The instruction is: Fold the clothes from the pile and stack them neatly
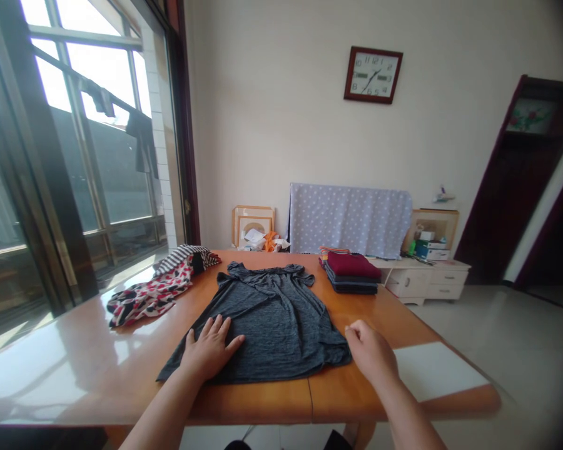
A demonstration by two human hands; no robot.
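A clock (373, 75) on the pale wall (263, 125) shows readable numerals, 10, 11 and 12 among them; print on the boxes (432, 251) beyond the table is too small to read. The wooden table (244, 403) has a rounded front right corner, a white sheet (438, 369) near it. Mid-table, a dark grey shirt (272, 325) lies spread, hem near the front edge. The left hand (211, 350) is open, flat on its lower left. The right hand (373, 353) is curled closed by its lower right corner; whether it grips cloth, I cannot tell. Wood shows between shirt and patterned clothes (150, 294) at left, more narrowly before the folded stack (351, 272) at right.
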